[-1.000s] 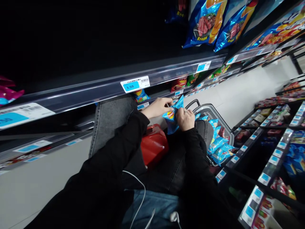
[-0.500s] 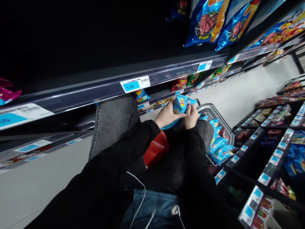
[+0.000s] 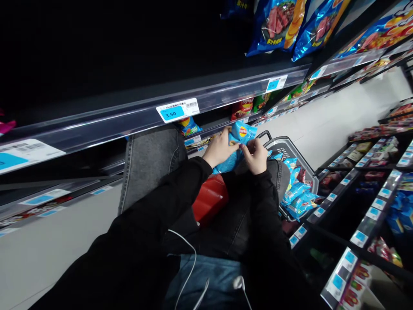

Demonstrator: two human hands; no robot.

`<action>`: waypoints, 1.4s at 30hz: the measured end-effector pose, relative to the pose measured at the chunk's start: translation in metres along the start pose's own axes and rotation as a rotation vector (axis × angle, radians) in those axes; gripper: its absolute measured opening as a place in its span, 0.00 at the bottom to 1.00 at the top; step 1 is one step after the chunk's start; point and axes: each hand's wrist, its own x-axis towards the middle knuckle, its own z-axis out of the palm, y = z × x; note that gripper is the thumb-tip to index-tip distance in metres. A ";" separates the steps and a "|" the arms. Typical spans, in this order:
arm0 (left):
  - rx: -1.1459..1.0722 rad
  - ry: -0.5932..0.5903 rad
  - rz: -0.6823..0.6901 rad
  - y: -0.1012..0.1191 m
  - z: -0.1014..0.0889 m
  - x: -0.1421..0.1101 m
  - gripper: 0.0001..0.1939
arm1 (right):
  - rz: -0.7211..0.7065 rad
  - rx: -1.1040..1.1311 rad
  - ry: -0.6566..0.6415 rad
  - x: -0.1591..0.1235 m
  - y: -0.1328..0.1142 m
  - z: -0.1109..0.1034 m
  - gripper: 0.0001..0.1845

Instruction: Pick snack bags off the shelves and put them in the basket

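Between my knees I hold a light-blue bag of chips (image 3: pixel 242 132) with a yellow-and-red round logo. My left hand (image 3: pixel 219 150) is closed around its left side, thumb across the front. The fingers of my right hand (image 3: pixel 257 156) are curled and closed at the bag's lower right, thumb tip against it near my left thumb. What lies under the right fingers is hidden. Just right of my right hand and knee, a grey shopping basket (image 3: pixel 310 170) stands, with several blue chip bags (image 3: pixel 296 193) inside.
A dark shelf edge (image 3: pixel 125 118) with price tags runs above my knees. Large blue chip bags (image 3: pixel 277 28) stand on that shelf. A red object (image 3: pixel 210 200) shows between my legs, and a white earphone cord (image 3: pixel 190 245) hangs over my lap. Low stocked shelves (image 3: pixel 364 211) line the right side.
My right hand has slid down from the bag's top end, which now sticks out free. The bag has shifted slightly left in my left hand, and the view has moved slightly.
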 end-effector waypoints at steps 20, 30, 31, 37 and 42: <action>-0.391 -0.090 -0.184 -0.006 0.002 0.006 0.25 | -0.036 0.162 -0.060 -0.005 0.005 0.015 0.15; -0.078 0.028 0.001 0.001 0.012 -0.003 0.19 | 0.180 -0.581 0.176 -0.002 -0.012 0.029 0.10; -0.076 0.034 0.008 0.000 0.015 -0.004 0.19 | 0.180 -0.595 0.164 0.000 -0.011 0.030 0.10; -0.178 0.053 0.083 -0.003 0.014 -0.002 0.23 | 0.110 -0.531 0.111 0.003 0.004 0.030 0.07; -0.187 0.018 0.017 0.002 -0.001 0.001 0.19 | -0.051 -0.661 0.043 -0.004 0.006 0.033 0.09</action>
